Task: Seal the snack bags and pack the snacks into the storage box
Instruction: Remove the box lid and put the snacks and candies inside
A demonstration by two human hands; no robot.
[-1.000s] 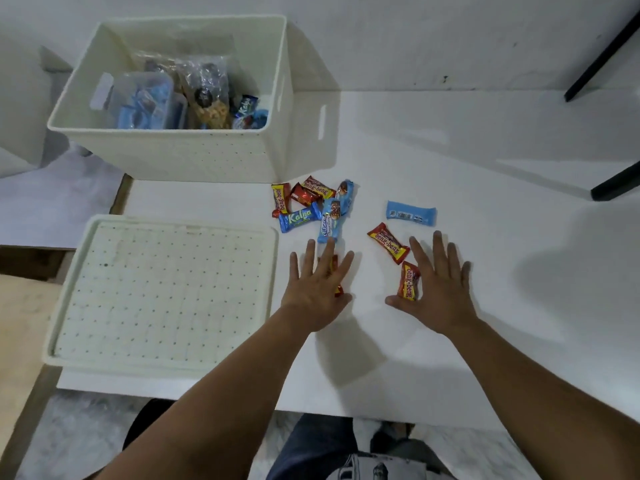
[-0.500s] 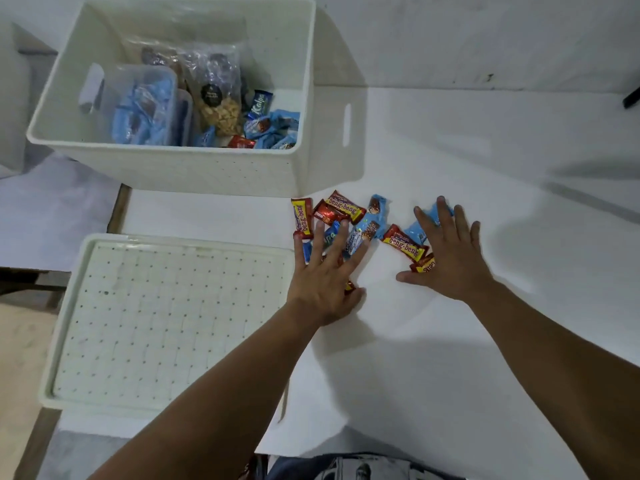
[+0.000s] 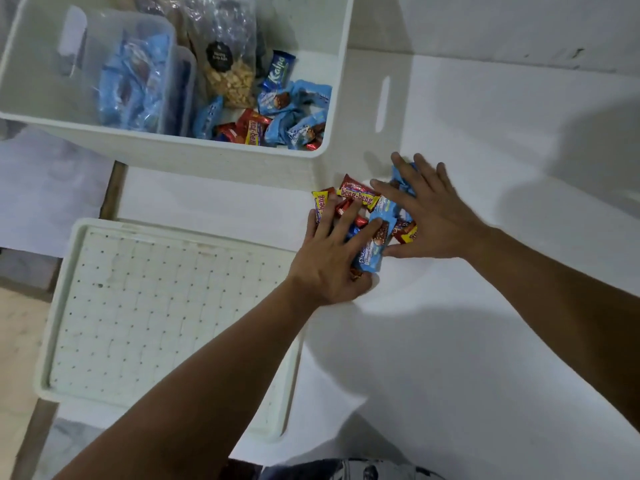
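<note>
We are looking down at a white bench (image 3: 485, 341) with both our hands at centre frame. Our left hand (image 3: 332, 261) is lying palm-down with fingers spread over a loose heap of wrapped snacks (image 3: 367, 220); its grip is released, pressing on the heap rather than closing round anything. Our right hand (image 3: 433, 216) is lying flat against the right side of the same heap, fingers splayed and pointing toward the upper left, grip likewise released, with blue wrappers showing under the fingers. Between the two hands a long blue wrapper (image 3: 375, 244) is sitting tilted on top. A red and yellow bar (image 3: 358, 195) is lying just above the left fingertips, and a yellow-ended bar (image 3: 321, 209) is touching the left hand's outer finger.

The storage box (image 3: 242, 161), white with a slot handle on its right wall, is filling the upper left of the frame, its near right corner just beside the heap. Inside it we are seeing a clear bag of nuts (image 3: 228, 64) with a dark round label, a clear tub (image 3: 114, 77) holding blue packets on the left, and loose blue and red bars (image 3: 277, 123) along the right floor of the box.

The box's perforated lid (image 3: 156, 323) is lying flat at lower left, its right edge passing under our left forearm.
</note>
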